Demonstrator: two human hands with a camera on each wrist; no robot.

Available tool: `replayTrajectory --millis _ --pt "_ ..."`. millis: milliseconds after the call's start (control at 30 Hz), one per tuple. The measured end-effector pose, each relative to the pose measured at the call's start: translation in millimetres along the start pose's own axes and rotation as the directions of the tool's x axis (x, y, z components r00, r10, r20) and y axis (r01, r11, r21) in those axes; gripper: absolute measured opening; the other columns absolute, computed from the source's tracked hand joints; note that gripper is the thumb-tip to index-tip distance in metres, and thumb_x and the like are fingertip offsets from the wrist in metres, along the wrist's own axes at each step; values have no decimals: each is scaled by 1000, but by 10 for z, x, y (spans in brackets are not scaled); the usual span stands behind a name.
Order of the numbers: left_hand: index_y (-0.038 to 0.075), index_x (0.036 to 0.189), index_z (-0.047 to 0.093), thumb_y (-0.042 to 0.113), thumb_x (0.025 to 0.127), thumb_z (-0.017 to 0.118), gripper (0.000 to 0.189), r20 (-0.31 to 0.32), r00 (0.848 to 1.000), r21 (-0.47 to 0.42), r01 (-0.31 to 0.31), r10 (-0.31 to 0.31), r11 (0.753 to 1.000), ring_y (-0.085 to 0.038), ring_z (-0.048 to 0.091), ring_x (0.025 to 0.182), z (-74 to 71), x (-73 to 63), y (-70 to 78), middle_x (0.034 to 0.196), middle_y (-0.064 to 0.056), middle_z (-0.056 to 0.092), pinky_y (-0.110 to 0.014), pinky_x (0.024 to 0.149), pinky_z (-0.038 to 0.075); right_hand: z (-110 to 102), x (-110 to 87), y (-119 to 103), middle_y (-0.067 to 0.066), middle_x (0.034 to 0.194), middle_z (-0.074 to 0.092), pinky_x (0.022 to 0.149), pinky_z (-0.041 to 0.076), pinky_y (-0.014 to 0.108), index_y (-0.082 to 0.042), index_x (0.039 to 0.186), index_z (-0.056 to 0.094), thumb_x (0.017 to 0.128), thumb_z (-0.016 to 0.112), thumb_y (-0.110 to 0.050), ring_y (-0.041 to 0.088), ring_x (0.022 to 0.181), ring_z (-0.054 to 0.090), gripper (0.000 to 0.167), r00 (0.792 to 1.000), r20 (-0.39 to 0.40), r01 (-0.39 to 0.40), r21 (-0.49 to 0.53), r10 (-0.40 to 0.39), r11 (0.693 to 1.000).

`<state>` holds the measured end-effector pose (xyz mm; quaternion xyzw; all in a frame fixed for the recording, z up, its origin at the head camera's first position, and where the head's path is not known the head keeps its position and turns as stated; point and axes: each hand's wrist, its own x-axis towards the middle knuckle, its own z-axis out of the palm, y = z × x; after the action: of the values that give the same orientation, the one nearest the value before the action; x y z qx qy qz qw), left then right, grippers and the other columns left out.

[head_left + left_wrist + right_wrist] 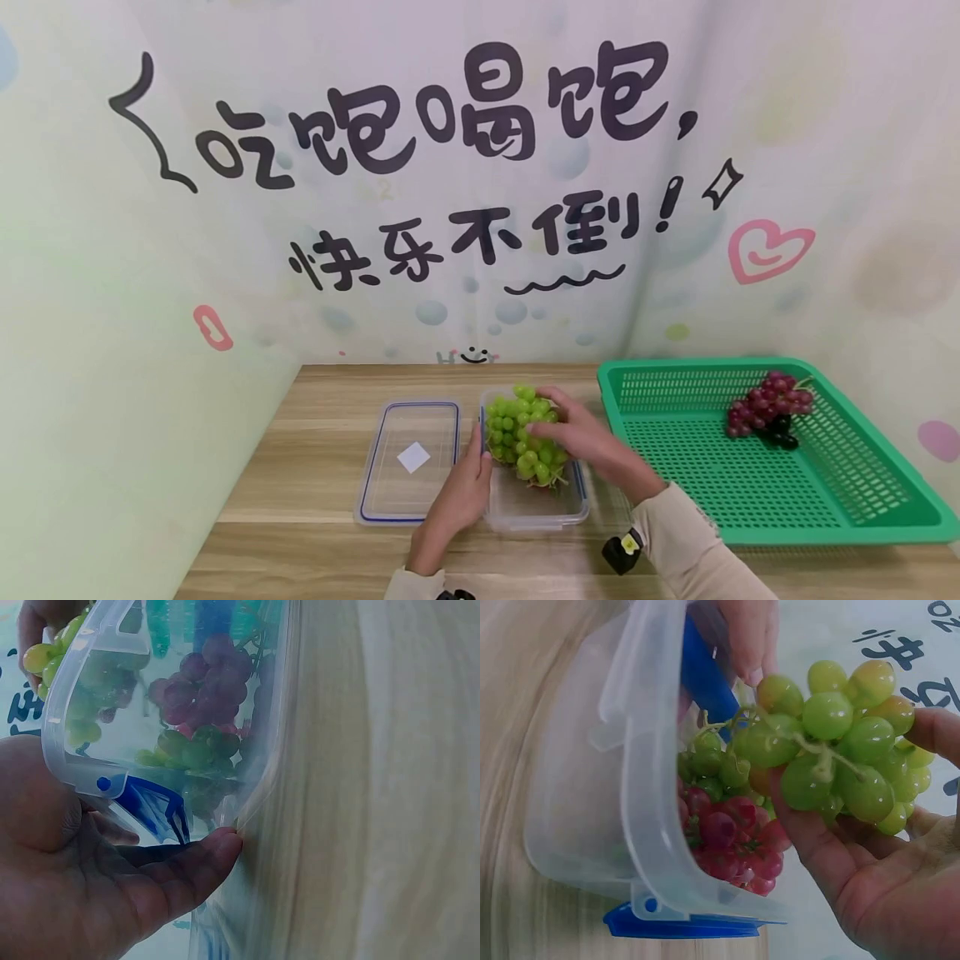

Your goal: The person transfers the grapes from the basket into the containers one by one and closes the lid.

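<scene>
My right hand [588,437] holds a bunch of green grapes [840,742] above the open side of a clear plastic container [528,504]. Beneath that bunch, red grapes [739,840] and more green grapes [199,750] lie inside the container. At the container's left side, my left hand [459,492] holds its wall, near a blue-edged clasp [154,810] that hangs down. In the head view, the grapes hide much of the container's inside.
Left of the container lies its clear lid [378,479] with a blue seal and a white paper square [413,457]. On the right stands a green plastic basket [720,533] with dark red grapes [765,404] and a small dark bunch [780,435]. A printed cloth backdrop [465,333] borders the wooden table [262,500].
</scene>
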<state>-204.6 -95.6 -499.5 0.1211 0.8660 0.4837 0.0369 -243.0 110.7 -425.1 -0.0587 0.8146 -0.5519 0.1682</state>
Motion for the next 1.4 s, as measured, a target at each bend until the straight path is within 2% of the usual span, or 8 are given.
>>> replayTrajectory --millis 167,433,633,833,1100,1400 --pt "-6 156 4 13 109 27 56 -2 1000 3 3 -3 1000 -43 16 148 1 -3 -2 161 -30 12 -57 120 18 69 18 28 24 151 40 105 40 63 -19 149 43 90 71 -29 45 137 40 66 1000 0 31 -36 -31 999" --pt "-6 156 5 13 109 28 56 -6 1000 10 -9 9 1000 -43 17 148 0 2 -1 161 -29 13 -57 120 19 186 16 83 15 144 48 102 44 56 -17 148 44 89 72 -25 34 128 49 66 999 22 42 -47 -41 998" --pt "-6 156 4 14 109 27 56 6 1000 1 1 -1 1000 -42 16 149 -5 -6 -3 162 -28 12 -58 120 19 269 2 116 19 147 45 104 42 60 -11 147 45 88 74 -23 37 131 46 67 998 30 51 -121 -48 991" --pt "-6 156 4 15 110 27 56 13 1000 6 -1 1 1000 -42 16 149 -10 -9 0 162 -28 12 -59 119 20 360 -20 151 18 147 47 105 42 61 -11 143 50 87 75 -21 38 133 46 62 997 39 68 -204 -62 977" --pt "-5 157 4 18 110 27 57 20 1000 7 10 -10 1000 -41 16 149 -15 -16 10 163 -26 12 -59 119 20 394 -20 187 18 142 53 103 43 61 -10 139 51 87 76 -20 37 130 50 59 994 52 103 -252 -93 962" --pt "-5 157 4 17 110 26 56 23 1000 5 18 -18 1000 -42 16 149 -16 -14 8 162 -26 12 -59 119 20 403 -38 181 19 139 56 100 46 60 -12 139 51 85 78 -20 37 127 53 61 994 69 101 -306 -83 947"
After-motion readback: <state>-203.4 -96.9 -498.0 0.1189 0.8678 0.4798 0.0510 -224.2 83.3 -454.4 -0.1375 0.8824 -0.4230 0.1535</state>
